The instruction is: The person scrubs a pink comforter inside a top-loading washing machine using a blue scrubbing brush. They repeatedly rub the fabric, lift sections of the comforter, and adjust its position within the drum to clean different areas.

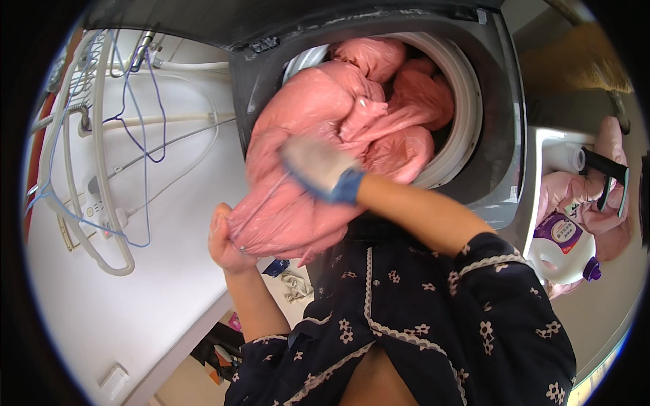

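A puffy pink garment (304, 101), shiny and looking wet, spills from the round opening of a top-loading washing machine (500, 152) with its lid raised. My bare left hand (228, 243) grips the garment's lower left end, at the near side of the machine. Over the middle of the garment is my right hand (320, 165), blurred, in a white and blue cloth glove; it seems to lie flat on the fabric, and its fingertips are unclear. More of the pink fabric fills the drum.
To the left, a white counter (167, 223) has hoses, blue wire hangers (147, 152) and a power strip (96, 208) beside it. At the right, a white basin (530, 203) holds pink clothing, a black-handled brush-like item and a white detergent jug (563, 259) with a purple cap.
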### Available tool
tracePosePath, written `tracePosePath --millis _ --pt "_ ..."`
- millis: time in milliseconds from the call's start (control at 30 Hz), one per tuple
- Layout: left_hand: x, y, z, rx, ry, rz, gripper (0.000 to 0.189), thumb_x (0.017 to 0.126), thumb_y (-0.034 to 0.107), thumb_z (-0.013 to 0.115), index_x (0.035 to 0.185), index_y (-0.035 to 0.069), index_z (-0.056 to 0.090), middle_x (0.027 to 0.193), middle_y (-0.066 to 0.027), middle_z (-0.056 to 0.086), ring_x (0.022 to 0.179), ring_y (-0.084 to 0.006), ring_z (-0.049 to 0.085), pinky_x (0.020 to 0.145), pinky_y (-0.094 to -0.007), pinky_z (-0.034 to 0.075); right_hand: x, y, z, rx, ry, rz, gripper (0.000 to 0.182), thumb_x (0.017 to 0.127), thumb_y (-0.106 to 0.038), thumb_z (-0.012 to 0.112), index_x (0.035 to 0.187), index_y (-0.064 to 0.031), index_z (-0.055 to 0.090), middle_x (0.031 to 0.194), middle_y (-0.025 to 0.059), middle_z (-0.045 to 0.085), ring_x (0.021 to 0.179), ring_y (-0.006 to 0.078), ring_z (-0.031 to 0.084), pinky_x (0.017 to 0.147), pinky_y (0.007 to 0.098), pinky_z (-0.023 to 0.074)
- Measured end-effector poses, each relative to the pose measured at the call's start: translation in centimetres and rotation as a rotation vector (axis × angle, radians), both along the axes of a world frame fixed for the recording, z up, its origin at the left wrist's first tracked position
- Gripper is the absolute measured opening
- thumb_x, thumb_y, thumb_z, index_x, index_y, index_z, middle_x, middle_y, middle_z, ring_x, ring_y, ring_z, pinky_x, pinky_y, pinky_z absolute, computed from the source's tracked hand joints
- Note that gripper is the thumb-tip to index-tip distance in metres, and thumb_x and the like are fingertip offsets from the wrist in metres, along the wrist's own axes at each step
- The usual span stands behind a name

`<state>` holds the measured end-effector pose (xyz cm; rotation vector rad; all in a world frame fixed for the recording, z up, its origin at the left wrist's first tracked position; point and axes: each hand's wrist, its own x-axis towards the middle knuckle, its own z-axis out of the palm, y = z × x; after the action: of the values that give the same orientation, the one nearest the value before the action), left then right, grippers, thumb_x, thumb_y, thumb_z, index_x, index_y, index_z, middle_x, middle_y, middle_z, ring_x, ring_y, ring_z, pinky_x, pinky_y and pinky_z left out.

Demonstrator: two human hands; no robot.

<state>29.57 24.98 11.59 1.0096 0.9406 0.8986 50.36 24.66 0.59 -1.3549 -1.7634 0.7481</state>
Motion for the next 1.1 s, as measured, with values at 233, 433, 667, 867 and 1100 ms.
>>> tracePosePath --millis 233,433,667,867,1100 --pt "0.0 0.2 1.7 0.083 0.150 -0.007 0.028 0.091 0.026 0.052 0.074 0.010 0.038 0.064 0.0031 0.036 0.057 -0.0061 0.033 0.052 -0.0236 0.026 4.5 1.2 -1.9 -0.109 -0.118 0.195 0.026 0.086 -0.012 0.047 0.094 -0.0011 0.069 0.099 0.0233 0.066 0.096 0.0360 0.065 0.084 0.0425 0.0515" --pt "0.6 0.7 2.2 0.170 0.310 -0.078 0.027 0.091 0.025 0.051 0.073 0.009 0.039 0.065 0.0035 0.035 0.060 -0.0065 0.032 0.055 -0.0242 0.026 14.0 1.9 -11.7 -0.520 -0.447 -0.353 0.019 0.085 -0.014 0.052 0.089 -0.0037 0.067 0.087 0.0207 0.068 0.082 0.0360 0.068 0.074 0.0424 0.0554" --pt "4.9 3.3 2.7 0.445 0.659 -0.001 0.023 0.092 0.016 0.053 0.073 0.005 0.046 0.070 0.0047 0.036 0.066 -0.0059 0.030 0.059 -0.0234 0.024 8.6 1.6 -10.9 -0.836 -0.499 0.132 0.031 0.089 -0.032 0.056 0.109 -0.0089 0.060 0.110 0.0183 0.066 0.103 0.0387 0.064 0.085 0.0486 0.0520" --pt "11.1 4.6 2.5 0.591 0.570 0.058 0.021 0.095 0.011 0.059 0.077 0.004 0.050 0.072 0.0052 0.041 0.067 -0.0030 0.034 0.060 -0.0199 0.029 15.7 0.1 -5.8 -0.871 1.123 -0.411 0.027 0.097 -0.032 0.051 0.089 -0.0082 0.062 0.092 0.0104 0.068 0.065 0.0208 0.058 0.054 0.0317 0.0474" --pt "16.2 7.2 -2.1 0.756 0.704 -0.008 0.011 0.093 0.013 0.060 0.083 0.007 0.057 0.073 -0.0048 0.059 0.065 -0.0118 0.056 0.060 -0.0258 0.042 23.3 -4.4 1.0 -0.038 0.714 -0.446 0.018 0.069 -0.005 0.067 0.086 -0.0013 0.065 0.091 0.0099 0.070 0.082 0.0187 0.065 0.074 0.0287 0.0510"
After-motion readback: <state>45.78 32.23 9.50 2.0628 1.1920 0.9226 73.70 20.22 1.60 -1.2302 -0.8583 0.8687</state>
